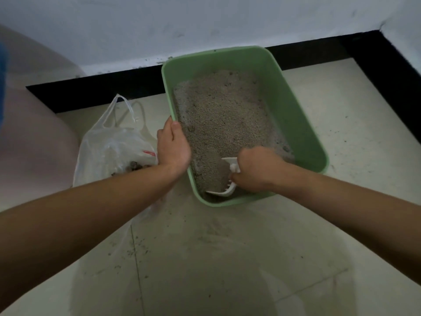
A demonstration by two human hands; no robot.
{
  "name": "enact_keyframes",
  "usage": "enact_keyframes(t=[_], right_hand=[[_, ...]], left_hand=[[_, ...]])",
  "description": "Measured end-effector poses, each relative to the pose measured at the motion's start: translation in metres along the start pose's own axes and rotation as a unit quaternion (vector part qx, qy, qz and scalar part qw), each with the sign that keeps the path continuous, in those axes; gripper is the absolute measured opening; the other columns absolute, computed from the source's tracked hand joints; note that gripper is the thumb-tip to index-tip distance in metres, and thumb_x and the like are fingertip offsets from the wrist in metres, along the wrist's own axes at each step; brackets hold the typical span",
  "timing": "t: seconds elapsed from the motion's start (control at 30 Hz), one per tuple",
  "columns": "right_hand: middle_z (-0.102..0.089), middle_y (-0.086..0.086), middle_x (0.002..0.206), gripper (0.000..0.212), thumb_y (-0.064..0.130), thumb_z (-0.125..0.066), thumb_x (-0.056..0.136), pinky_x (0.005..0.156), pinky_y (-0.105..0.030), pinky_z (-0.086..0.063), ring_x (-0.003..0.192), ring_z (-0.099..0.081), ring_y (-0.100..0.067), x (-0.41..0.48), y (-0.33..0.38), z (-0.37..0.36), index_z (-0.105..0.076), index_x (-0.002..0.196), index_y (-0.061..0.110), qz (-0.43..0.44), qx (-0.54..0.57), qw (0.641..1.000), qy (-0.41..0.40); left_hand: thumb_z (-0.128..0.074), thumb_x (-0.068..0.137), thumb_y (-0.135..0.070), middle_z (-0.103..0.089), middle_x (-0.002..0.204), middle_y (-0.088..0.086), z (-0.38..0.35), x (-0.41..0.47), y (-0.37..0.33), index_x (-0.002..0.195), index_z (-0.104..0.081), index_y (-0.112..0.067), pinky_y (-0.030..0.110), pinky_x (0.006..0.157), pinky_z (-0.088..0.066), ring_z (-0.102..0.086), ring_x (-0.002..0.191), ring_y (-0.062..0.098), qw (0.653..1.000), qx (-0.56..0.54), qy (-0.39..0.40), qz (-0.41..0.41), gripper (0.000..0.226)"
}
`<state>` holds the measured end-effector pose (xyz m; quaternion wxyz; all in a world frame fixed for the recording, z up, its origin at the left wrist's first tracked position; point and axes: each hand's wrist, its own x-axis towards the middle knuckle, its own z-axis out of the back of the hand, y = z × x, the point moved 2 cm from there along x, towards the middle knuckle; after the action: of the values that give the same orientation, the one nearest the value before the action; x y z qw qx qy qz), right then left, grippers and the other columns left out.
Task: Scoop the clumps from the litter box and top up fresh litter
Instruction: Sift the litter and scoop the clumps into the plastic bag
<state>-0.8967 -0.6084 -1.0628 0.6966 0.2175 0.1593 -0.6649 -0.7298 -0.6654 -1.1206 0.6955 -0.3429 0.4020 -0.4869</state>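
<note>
Where left hand (173, 147) grips litter box (296, 115), bag (114, 144) beside.

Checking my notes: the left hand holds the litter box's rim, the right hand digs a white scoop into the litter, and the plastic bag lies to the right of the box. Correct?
One slip: the head view shows the plastic bag to the left of the litter box, beside the left hand. The rest holds.

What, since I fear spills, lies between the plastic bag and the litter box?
The left hand, gripping the rim of the litter box, in the head view.
</note>
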Motion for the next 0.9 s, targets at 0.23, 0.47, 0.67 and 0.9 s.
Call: enact_keyframes(t=[0.23,0.47,0.67,0.9], right_hand=[[-0.058,0.005,0.054,0.048,0.052,-0.068,0.085,0.053,-0.025,-0.039,0.056,-0.055,-0.015,-0.004,-0.007,0.015,-0.058,0.061,0.011,0.034,0.072,0.985,0.151],[-0.06,0.002,0.044,0.047,0.045,-0.061,0.093,0.054,-0.021,-0.041,0.042,-0.052,-0.007,-0.02,-0.008,0.006,-0.064,0.061,0.012,-0.002,0.185,0.964,0.192],[-0.044,-0.004,0.058,0.044,0.036,-0.051,0.1,0.051,-0.026,-0.034,0.056,-0.047,-0.014,0.007,0.015,-0.01,-0.046,0.062,0.014,-0.02,0.244,0.969,0.041],[-0.061,-0.025,0.104,0.028,0.032,-0.041,0.106,0.073,-0.033,-0.04,0.103,-0.06,-0.037,0.063,0.036,-0.037,-0.059,0.106,0.011,-0.026,0.267,0.963,-0.015]], left_hand=[[-0.021,0.107,-0.033,-0.047,0.137,0.009,0.0,0.005,0.004,0.138,-0.047,-0.015,0.019,0.098,-0.026,-0.043,0.118,0.013,1.0,-0.017,0.009,-0.001,0.044],[-0.023,0.107,-0.035,-0.035,0.151,0.004,0.0,0.005,0.008,0.151,-0.032,-0.018,0.014,0.103,-0.014,-0.03,0.14,0.015,0.999,-0.044,0.012,0.017,0.048],[-0.025,0.107,-0.033,-0.036,0.151,0.004,-0.002,0.006,0.009,0.15,-0.034,-0.017,0.012,0.1,-0.015,-0.032,0.139,0.016,0.998,-0.061,-0.003,0.023,0.047],[-0.028,0.107,-0.028,-0.038,0.15,0.005,-0.001,0.007,0.009,0.148,-0.038,-0.014,0.006,0.095,-0.016,-0.033,0.137,0.013,0.997,-0.077,-0.017,0.026,0.045]])
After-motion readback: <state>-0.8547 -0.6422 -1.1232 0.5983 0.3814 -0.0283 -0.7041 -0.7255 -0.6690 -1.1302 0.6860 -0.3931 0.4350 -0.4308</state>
